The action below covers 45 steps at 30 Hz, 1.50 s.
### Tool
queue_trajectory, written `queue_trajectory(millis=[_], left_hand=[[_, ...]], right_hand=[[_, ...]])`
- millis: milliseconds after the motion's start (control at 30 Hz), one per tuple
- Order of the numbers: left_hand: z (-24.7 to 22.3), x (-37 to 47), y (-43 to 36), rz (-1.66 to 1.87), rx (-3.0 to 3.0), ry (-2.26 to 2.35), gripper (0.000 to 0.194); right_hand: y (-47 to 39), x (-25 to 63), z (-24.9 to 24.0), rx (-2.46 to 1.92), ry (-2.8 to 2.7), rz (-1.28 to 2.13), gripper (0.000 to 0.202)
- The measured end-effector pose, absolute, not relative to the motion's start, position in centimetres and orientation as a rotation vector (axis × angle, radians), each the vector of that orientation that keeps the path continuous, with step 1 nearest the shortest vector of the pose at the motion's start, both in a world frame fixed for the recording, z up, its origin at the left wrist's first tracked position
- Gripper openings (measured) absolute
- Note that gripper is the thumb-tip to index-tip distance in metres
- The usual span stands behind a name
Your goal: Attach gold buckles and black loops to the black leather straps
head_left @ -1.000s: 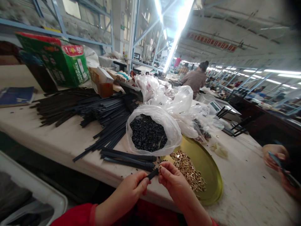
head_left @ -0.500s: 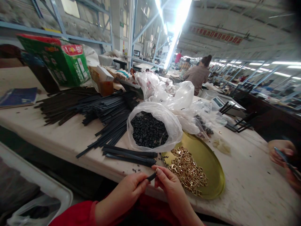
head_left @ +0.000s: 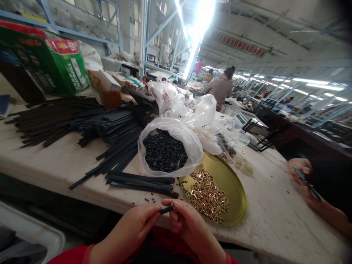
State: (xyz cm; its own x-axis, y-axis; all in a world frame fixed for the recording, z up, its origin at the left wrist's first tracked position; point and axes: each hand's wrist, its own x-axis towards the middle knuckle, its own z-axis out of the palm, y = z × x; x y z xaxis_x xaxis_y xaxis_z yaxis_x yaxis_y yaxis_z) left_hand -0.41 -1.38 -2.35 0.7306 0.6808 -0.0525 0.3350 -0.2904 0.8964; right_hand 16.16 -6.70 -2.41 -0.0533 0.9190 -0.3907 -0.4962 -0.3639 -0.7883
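While the left hand (head_left: 141, 216) pinches a black strap (head_left: 165, 210) by the near edge of the bench (head_left: 277, 205), the right hand (head_left: 187, 222) grips a small gold fitting (head_left: 173, 206) at its tip; steadying the strap close to that end should help. A white bag (head_left: 195, 146) holds black pieces (head_left: 163, 150); beside it, a yellow tray (head_left: 238, 179) carries gold buckles (head_left: 209, 198).

A factory workshop is indicated by what is seen: rows of tube lights (head_left: 316, 81) are run far into the depth, and a banner (head_left: 239, 44) with large characters is hung below the ceiling (head_left: 275, 25). Blue metal racks (head_left: 143, 44) are set on the left, and several people (head_left: 220, 89) are spread out farther back. In front, the table (head_left: 269, 198) is loaded in bulk: dark strips (head_left: 110, 123) are heaped, small black pieces (head_left: 165, 152) are held in a bag (head_left: 194, 148), and gold-coloured fittings (head_left: 207, 196) are piled on a tray (head_left: 232, 179).
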Motion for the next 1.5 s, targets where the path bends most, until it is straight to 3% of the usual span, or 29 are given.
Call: queue_trajectory(millis=[67,233,500,667,1067,1500], left_hand=[[-2.3,-0.5,-1.5,0.443,1.897,0.805,0.026],[-2.3,-0.4,-1.9,0.425,1.817,0.843,0.029],[-2.6,0.4,-2.4,0.405,1.794,0.844,0.027],[-2.0,0.4,-2.7,0.377,1.849,0.809,0.026],[-1.5,0.8,-2.8,0.346,1.802,0.872,0.024],[-1.3,0.4,-2.7,0.358,1.273,0.803,0.025]], right_hand=[[-6.8,16.1,-2.5,-1.043,-0.491,1.688,0.033],[-7.0,15.6,-3.2,-1.255,-0.784,1.346,0.04],[-7.3,15.5,-3.0,-1.373,-0.888,1.215,0.043],[-7.3,15.4,-3.5,-1.2,-0.686,1.436,0.039],[-7.4,15.0,-3.6,-1.306,-0.678,1.232,0.038],[-8.0,14.0,-3.9,-1.212,-0.64,1.471,0.038]])
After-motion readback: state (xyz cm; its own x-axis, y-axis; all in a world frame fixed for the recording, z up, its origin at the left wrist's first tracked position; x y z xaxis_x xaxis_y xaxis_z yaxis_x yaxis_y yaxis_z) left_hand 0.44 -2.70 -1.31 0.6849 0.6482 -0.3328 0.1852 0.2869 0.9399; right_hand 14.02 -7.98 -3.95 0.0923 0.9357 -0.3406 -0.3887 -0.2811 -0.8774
